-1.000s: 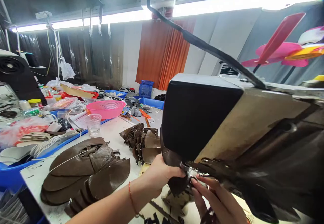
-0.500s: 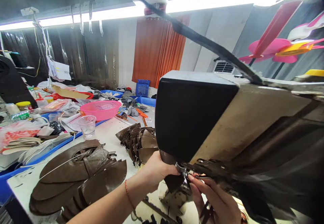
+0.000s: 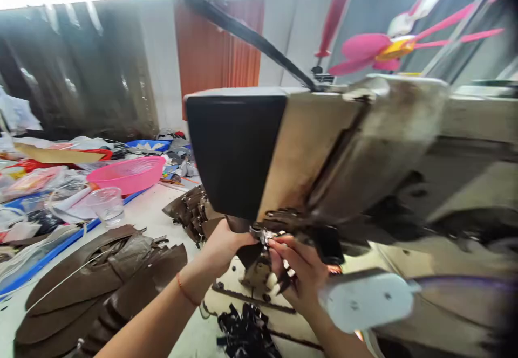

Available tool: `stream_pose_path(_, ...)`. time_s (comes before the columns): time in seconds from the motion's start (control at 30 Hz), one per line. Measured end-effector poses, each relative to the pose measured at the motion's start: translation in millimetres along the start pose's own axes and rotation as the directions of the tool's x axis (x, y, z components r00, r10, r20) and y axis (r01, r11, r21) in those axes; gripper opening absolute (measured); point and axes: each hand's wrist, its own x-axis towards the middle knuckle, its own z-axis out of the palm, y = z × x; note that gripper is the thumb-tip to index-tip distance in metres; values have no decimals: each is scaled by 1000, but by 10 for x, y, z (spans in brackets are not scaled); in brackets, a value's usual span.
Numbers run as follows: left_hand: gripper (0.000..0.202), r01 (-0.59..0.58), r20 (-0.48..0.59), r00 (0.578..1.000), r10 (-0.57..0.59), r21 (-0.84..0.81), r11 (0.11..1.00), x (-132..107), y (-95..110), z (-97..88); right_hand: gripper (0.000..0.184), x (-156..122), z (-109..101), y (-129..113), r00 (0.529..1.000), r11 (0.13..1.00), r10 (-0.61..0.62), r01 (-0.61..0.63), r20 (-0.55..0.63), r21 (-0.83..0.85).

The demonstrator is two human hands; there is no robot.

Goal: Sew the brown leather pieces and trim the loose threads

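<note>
My left hand [image 3: 220, 247] is closed on a brown leather-like piece [image 3: 247, 255] beside the metal foot [image 3: 263, 235] of a sewing machine [image 3: 234, 153]. The thumb points at the foot. Close by on the right, my right hand [image 3: 297, 266] has its fingers pinched together against the foot area. Something small and dark shows under its fingers, too blurred to name. The machine head hides the needle. Below the hands lies a heap of black scraps [image 3: 246, 331].
Stacked brown pieces [image 3: 109, 288] lie at left, with more brown pieces [image 3: 188, 212] behind my left hand. A clear plastic cup [image 3: 107, 207] and a pink basket [image 3: 127, 176] stand beyond. A pale rounded plate [image 3: 368, 300] juts out near my right forearm.
The view has swung right and slightly down, so the machine and both hands appear further left. The black scraps and pale plate now show more. Both hands stay at the foot.
</note>
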Motion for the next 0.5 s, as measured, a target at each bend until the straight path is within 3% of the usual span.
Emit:
stream_pose_path(0.1, 34, 2, -12, 1000, -2, 8, 1000, -3, -7, 0, 25, -21, -15, -110, 997, 997, -22, 27, 74, -71)
stream_pose_path(0.3, 34, 115, -81, 990, -114, 7, 993, -99, 41, 42, 30, -114, -54, -251, 996, 991, -83, 86, 34, -99)
stream_pose_path(0.43, 37, 237, -185, 954, -235, -12, 972, -545, -11, -24, 34, -435, -282, -422, 988, 987, -152, 152, -5, -50)
stream_pose_path(0.5, 43, 277, -239, 929, -282, -53, 959, -850, -121, -70, 40, -660, -359, -554, 1000, 1000, 12, -12, 6, -11)
